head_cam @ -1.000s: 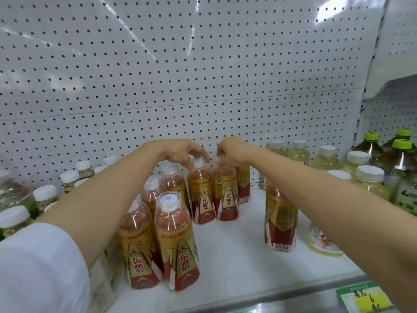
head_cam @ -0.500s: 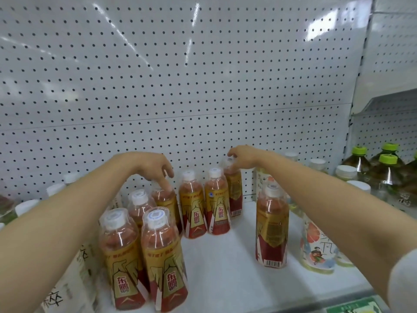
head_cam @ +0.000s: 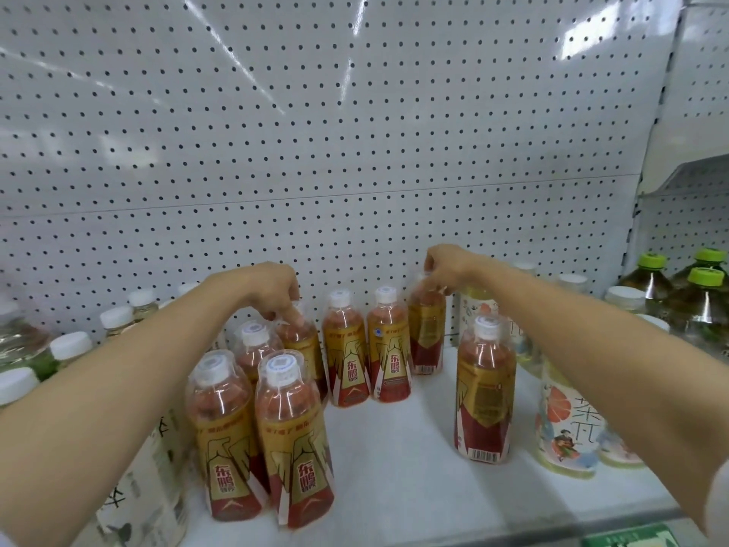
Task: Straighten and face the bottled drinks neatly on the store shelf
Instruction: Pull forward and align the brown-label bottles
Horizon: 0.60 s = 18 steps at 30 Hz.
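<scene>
Head view: our left hand (head_cam: 265,288) pinches the cap of a glossy red-and-gold plastic bottle (head_cam: 300,349) on the white shelf (head_cam: 398,459). Our right hand (head_cam: 445,266) grips the rear bottle (head_cam: 428,333). 2 labelled bottles (head_cam: 369,349) stand upright between both grips, before perforated pegboard (head_cam: 315,152).

Free: bare shelf (head_cam: 394,459) centre | Blocked: left bottle cluster (head_cam: 268,420); lone bottle (head_cam: 485,392) right; pegboard (head_cam: 315,152) behind
</scene>
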{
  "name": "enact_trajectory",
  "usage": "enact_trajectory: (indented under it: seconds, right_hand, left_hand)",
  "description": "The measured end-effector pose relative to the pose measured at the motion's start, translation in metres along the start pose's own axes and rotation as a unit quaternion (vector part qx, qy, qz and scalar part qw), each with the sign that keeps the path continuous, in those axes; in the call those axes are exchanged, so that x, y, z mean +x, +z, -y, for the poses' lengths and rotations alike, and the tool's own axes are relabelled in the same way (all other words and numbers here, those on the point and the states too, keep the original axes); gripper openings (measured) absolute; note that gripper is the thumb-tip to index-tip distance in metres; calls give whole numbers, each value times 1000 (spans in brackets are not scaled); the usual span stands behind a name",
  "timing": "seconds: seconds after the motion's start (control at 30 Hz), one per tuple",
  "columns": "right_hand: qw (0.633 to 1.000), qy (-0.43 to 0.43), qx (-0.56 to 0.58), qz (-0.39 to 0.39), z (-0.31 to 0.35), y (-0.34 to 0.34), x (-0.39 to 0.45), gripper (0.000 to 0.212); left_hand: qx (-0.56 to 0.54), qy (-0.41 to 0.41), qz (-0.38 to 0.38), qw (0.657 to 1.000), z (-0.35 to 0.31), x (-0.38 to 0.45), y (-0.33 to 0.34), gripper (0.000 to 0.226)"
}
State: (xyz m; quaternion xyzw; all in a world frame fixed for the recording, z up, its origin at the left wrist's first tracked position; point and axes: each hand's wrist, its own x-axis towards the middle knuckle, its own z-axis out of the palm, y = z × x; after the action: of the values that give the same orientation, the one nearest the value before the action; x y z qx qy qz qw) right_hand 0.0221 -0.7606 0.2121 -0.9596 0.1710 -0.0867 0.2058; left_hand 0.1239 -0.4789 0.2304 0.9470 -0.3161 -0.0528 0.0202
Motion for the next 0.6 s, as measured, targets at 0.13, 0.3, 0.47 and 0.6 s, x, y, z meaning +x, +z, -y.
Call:
enact_trajectory:
  seconds: [0.13,0.3,0.47,0.6]
  right_hand:
    - [1000,-6,20,2,-6,-14,-19,45]
    - [998,-28,42,43,-1,-26,-48,49]
    - [992,-68,62,90,14,-26,-67,49]
    - [981,-122,45,141,20,-18,-73,43]
  left_hand:
    - [8,30,-4,1000,-8,-8,-4,46]
    - [27,58,0,998,-21,-14,-6,55]
    - [27,50,-19,998,-19,-15,-4,31]
    - [-5,37,-17,999,-8,-16,-4,46]
